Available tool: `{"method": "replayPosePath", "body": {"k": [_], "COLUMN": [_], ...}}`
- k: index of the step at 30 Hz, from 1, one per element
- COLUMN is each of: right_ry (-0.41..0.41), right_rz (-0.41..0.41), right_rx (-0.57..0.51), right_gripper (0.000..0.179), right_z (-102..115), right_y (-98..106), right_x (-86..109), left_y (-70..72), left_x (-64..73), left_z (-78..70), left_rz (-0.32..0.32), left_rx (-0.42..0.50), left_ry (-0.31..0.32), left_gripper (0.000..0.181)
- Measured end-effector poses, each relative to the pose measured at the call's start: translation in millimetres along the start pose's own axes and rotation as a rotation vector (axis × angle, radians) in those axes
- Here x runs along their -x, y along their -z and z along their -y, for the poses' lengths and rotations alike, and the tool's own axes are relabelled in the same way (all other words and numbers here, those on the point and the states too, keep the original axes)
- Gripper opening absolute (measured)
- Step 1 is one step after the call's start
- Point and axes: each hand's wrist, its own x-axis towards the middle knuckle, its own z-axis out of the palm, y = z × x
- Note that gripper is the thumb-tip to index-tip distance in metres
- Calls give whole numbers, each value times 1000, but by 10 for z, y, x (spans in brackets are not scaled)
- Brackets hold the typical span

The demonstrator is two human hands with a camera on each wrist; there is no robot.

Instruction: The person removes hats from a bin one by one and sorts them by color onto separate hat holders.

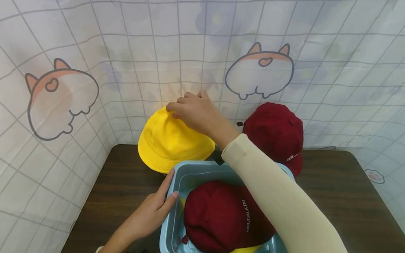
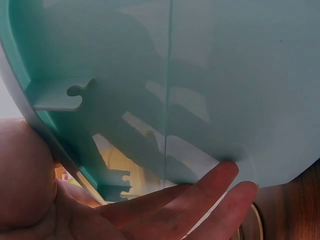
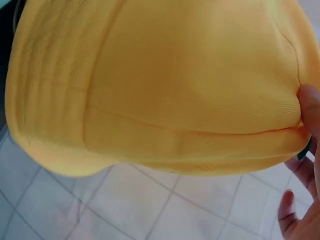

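Observation:
A yellow bucket hat [image 1: 175, 142] is at the back left of the table, tilted. My right hand [image 1: 199, 113] pinches the top of its crown; in the right wrist view the thumb [image 3: 311, 107] presses into the yellow cloth. My left hand [image 1: 149, 212] grips the left rim of a light blue plastic basin [image 1: 164, 229], thumb over the edge. Its fingers [image 2: 220, 182] lie against the outer wall in the left wrist view. Inside the basin lies a dark red baseball cap [image 1: 212, 216] with white lettering, above something yellow [image 1: 243, 252] that is mostly hidden.
Another dark red cap [image 1: 272, 131] leans at the back right behind the basin, partly hidden by my right sleeve [image 1: 280, 192]. A white gridded curtain [image 1: 192, 36] closes in the dark wooden table [image 1: 327, 183] at the back and sides.

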Motion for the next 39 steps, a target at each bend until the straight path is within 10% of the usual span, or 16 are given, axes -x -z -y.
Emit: {"method": "replayPosePath", "body": {"k": [10,19,25,32,39], "right_ry": [-345,-979,-1204,-1329,-1336], "right_rz": [-127,5,183,378,420], "right_rx": [-542,-1091,-1280,-1457,-1622], "right_gripper": [44,56,65,59,19], "right_z": [-226,-479,-640,-731,-738], "right_y": [-62,-206,-357,-540,-716], "right_x": [114,201,256,321,347], "left_y": [130,621,1015,1180,1189], "left_x": [13,-145,-440,-743,-883], "left_z": [13,-39,68,264,401], "left_rz": [-32,-373,-596,-466,-360], "left_rx": [-86,-191,-43,157,302], "left_ry": [7,-19,98,306,363], "left_gripper": [66,47,52,61,53]}}
